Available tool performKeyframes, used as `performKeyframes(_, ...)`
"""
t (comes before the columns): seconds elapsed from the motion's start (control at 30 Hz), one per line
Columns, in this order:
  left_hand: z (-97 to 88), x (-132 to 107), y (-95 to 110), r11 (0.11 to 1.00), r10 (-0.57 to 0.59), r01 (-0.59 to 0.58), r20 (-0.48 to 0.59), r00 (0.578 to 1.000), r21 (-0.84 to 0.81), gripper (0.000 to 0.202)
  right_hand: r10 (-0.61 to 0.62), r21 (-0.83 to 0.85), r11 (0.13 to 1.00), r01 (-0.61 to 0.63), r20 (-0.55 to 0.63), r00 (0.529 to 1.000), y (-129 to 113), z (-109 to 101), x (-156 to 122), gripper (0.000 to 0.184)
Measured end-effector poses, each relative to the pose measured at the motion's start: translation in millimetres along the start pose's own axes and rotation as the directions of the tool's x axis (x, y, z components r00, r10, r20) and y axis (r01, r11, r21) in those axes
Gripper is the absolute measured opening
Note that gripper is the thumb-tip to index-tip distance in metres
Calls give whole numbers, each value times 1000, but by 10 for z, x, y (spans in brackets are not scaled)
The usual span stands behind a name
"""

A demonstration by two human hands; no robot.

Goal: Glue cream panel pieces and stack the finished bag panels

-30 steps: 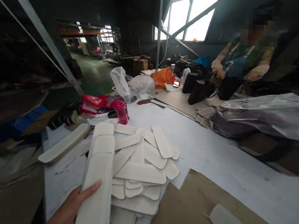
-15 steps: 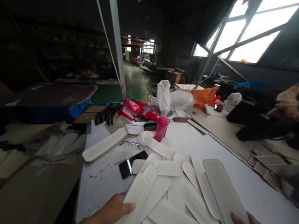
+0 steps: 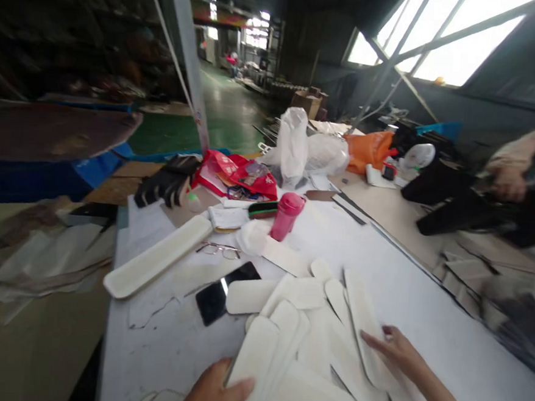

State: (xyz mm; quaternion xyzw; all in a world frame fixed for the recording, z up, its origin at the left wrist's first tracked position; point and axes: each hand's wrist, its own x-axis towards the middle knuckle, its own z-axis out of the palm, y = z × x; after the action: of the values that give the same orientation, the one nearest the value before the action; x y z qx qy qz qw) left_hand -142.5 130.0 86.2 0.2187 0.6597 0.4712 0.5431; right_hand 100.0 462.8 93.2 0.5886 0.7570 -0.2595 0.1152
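My left hand [image 3: 217, 389] is closed on a white strip with a rounded end [image 3: 257, 352], thumb on top, at the left side of an overlapping pile. More white strips [image 3: 313, 387] lie fanned under and beside it. My right hand [image 3: 394, 350] is at the pile's right side, its thumb across a long white strip [image 3: 363, 311] and its fingers at that strip's right edge. A pale, blurred piece lies under my right forearm. Beyond the pile lie a black phone [image 3: 224, 292] and a pair of glasses [image 3: 220, 250].
On the white tabletop [image 3: 156, 351] stands a pink bottle [image 3: 287, 216]. A long white tray-like piece [image 3: 158, 257] lies at left. Behind are a red bag [image 3: 239, 175], plastic bags [image 3: 292, 147] and an orange bag [image 3: 369, 151]. Another person's hand [image 3: 510, 171] is at far right.
My right hand has left the greyish panel it held and moved left and forward onto a white strip. My left hand keeps its strip. The whole view has shifted.
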Motion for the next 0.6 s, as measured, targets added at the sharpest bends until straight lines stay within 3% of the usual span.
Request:
performKeyframes(0.13,105,75,-4,998,-43,40,-70,997,-45,58,-19,-21,1000,21,80,997,-240,78,-301,59)
performKeyframes(0.2,147,85,24,995,-79,75,-59,995,-70,62,-39,43,998,35,92,995,-244,177,-463,53)
performKeyframes(0.4,303,8,186,975,-80,85,29,996,-203,64,-12,381,924,-30,108,994,-138,409,-1081,95)
performKeyframes(0.5,413,-46,234,933,-108,158,166,980,-324,68,-81,602,797,-48,185,979,-151,519,-1392,85)
performKeyframes(0.6,509,-88,233,930,-130,185,186,974,-318,71,-126,657,753,-26,183,975,-151,644,-1675,74)
